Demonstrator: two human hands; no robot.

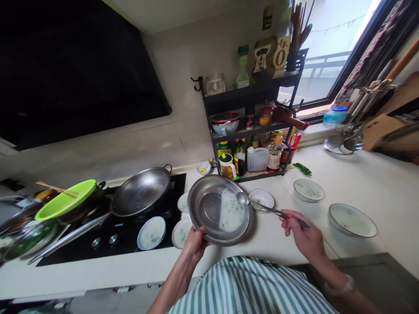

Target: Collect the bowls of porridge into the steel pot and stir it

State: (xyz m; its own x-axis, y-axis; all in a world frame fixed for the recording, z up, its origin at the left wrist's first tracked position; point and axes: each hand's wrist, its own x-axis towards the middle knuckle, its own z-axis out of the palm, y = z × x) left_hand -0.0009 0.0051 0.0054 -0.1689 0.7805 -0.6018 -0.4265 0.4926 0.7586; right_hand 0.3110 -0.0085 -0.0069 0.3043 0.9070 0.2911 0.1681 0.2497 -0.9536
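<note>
My left hand [197, 241] grips the near left rim of a wide steel basin [205, 206], which is tilted to the right. White soup [231, 213] with green bits has pooled in its right side. In my right hand [303, 235] is a long-handled ladle [278, 212], its small round head over the basin's right rim. Just behind that head stands a small white bowl [262, 198] with a little soup in it. Two bowls of the same soup, a smaller bowl [308, 190] and a larger bowl [352, 219], stand to the right of my right hand.
Left of the basin are more soup bowls, one a white bowl [151, 233] on the black cooktop [124, 248]. A steel wok [141, 192] and a green plastic basin [67, 200] sit on the burners. Behind stands a black spice rack [248, 135]. A sink [376, 279] lies at right.
</note>
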